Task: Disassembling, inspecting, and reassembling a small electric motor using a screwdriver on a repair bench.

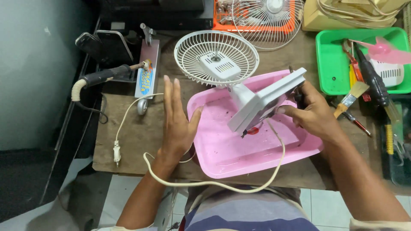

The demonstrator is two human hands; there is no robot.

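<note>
In the head view, a small white fan (239,81) is being held tilted over a pink tray (222,154) on a worn wooden table (128,137), its round grille (216,57) lifted toward the far side and its square base (267,100) turned up on edge. The base is being gripped at its right edge by the right hand (314,115), fingers closed around it together with a dark tool whose kind cannot be told. The left hand (177,122) is being held open and flat, fingers straight and close together, just beside the tray's left rim and holding nothing; whether it is touching the tray cannot be told. A cream cord (214,184) is being trailed from the base in a loop across the tray's near edge and under the left wrist, out to a plug (116,152) lying on the table. A soldering iron (107,76) is being kept on its stand at the far left. A green tray (332,64) with tools is being kept at the right, a brush (351,98) lying beside it. A second grille (261,19) is resting on an orange basket (257,28) at the back.
</note>
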